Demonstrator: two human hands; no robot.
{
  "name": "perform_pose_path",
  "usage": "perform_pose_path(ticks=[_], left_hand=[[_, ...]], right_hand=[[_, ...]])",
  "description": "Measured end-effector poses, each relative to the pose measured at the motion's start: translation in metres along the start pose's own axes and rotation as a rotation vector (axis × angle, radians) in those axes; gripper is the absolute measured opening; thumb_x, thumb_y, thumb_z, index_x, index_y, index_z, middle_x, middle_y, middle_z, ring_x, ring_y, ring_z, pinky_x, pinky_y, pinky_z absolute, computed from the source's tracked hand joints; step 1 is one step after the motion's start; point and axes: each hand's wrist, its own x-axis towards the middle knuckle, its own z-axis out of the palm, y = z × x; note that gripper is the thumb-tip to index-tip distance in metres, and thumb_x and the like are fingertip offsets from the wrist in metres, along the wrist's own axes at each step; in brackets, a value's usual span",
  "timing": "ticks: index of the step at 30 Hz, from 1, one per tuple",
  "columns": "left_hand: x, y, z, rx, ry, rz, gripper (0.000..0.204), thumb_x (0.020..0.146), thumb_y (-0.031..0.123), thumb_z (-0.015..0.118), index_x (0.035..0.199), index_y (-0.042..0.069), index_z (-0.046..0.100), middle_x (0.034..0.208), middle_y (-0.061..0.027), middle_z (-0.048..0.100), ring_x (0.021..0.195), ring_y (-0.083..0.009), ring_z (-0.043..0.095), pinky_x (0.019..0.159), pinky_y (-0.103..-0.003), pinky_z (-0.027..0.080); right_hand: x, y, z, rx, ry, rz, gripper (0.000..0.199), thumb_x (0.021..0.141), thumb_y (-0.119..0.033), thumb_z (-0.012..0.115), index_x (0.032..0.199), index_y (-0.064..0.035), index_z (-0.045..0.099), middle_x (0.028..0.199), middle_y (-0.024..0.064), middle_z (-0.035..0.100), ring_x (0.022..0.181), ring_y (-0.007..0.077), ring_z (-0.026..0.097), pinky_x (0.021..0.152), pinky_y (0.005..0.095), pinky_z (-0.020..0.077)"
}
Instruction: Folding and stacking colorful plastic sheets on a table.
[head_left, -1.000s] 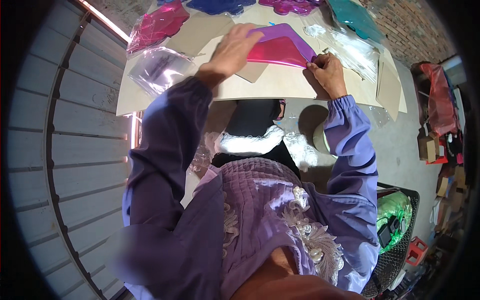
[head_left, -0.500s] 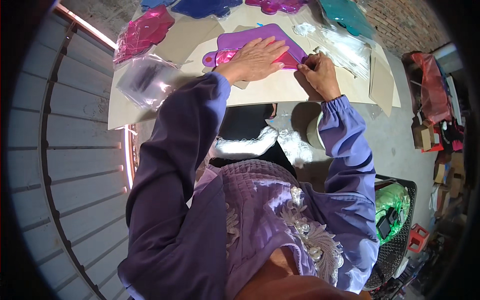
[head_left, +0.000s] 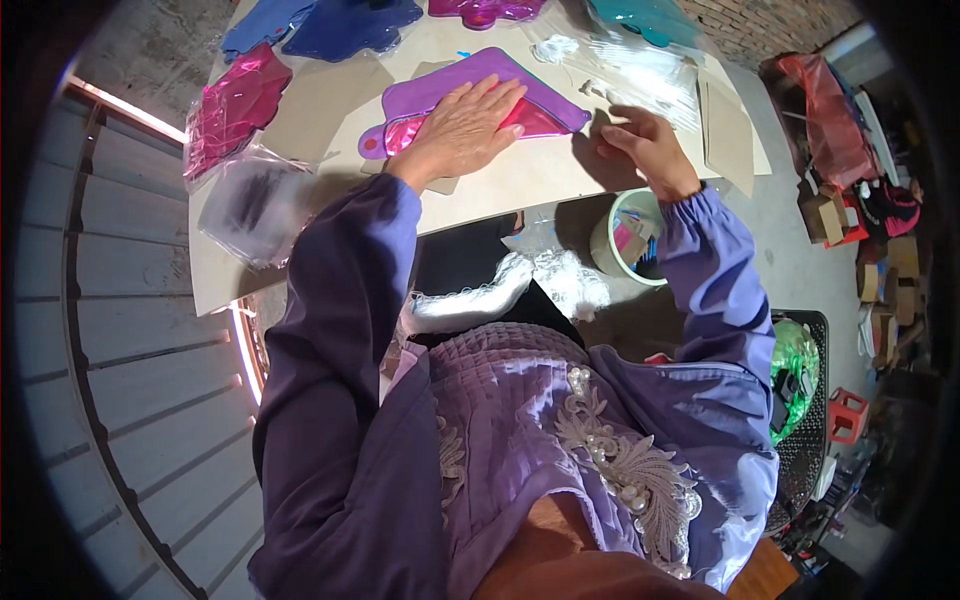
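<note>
A flat purple pouch [head_left: 440,88] with a shiny pink panel lies on the pale table. A rounded tab with a red dot sticks out at its left end. My left hand [head_left: 465,130] rests flat on the pouch, fingers stretched out, covering part of the pink panel. Just right of the pouch's pointed right corner, my right hand [head_left: 650,150] hovers with loosely bent fingers and appears to hold nothing. Beneath the pouch, a piece of grey-brown card [head_left: 443,186] peeks out at the near edge.
Shiny wrapped pieces in pink [head_left: 235,110], blue [head_left: 350,25] and teal [head_left: 650,18] lie around the table [head_left: 550,180]. Clear plastic bags [head_left: 255,208] sit at its left, white strips [head_left: 640,85] at its right. A pale bin [head_left: 605,250] with scraps stands below the near edge.
My right hand has let go of the pouch's right corner and drawn away to the right. My left hand stays flat on the pouch. The whole view has shifted, showing more of the bin.
</note>
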Motion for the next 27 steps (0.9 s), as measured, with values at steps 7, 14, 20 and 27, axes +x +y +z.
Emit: perform_pose_path(ticks=[7, 14, 20, 27], left_hand=[[0.002, -0.004, 0.003, -0.021, 0.001, 0.035, 0.063, 0.100, 0.048, 0.026, 0.150, 0.009, 0.022, 0.156, -0.0077, 0.023, 0.145, -0.0253, 0.017, 0.119, -0.040, 0.010], [0.000, 0.000, -0.004, -0.063, -0.003, 0.022, 0.067, 0.100, 0.050, 0.026, 0.150, 0.006, 0.021, 0.156, -0.0099, 0.024, 0.145, -0.0257, 0.017, 0.119, -0.040, 0.011], [-0.002, 0.005, -0.013, -0.048, -0.006, 0.015, 0.071, 0.099, 0.054, 0.027, 0.149, 0.005, 0.023, 0.155, -0.0114, 0.023, 0.145, -0.0259, 0.017, 0.119, -0.039, 0.011], [-0.006, 0.013, -0.010, -0.119, 0.054, 0.004, 0.074, 0.096, 0.056, 0.037, 0.146, 0.001, 0.028, 0.152, -0.0154, 0.026, 0.143, -0.0282, 0.020, 0.118, -0.040, 0.015]], right_hand=[[-0.010, 0.006, 0.019, 0.831, -0.048, 0.280, 0.025, 0.096, -0.009, 0.050, 0.109, 0.0121, 0.052, 0.103, 0.0181, 0.064, 0.098, 0.0275, 0.065, 0.091, 0.0329, 0.0551], [0.019, -0.007, 0.020, 0.934, -0.074, 0.444, 0.037, 0.097, -0.022, 0.055, 0.112, 0.0111, 0.050, 0.106, 0.0218, 0.061, 0.102, 0.0309, 0.063, 0.090, 0.0362, 0.0565], [0.043, -0.026, 0.018, 0.755, -0.229, 0.453, 0.045, 0.094, -0.032, 0.059, 0.110, 0.0103, 0.054, 0.105, 0.0220, 0.061, 0.098, 0.0294, 0.064, 0.090, 0.0363, 0.0566], [0.113, -0.035, 0.024, 0.427, -0.423, 0.469, 0.038, 0.091, -0.032, 0.063, 0.108, 0.0022, 0.061, 0.099, 0.0131, 0.067, 0.091, 0.0215, 0.066, 0.081, 0.0355, 0.0561]])
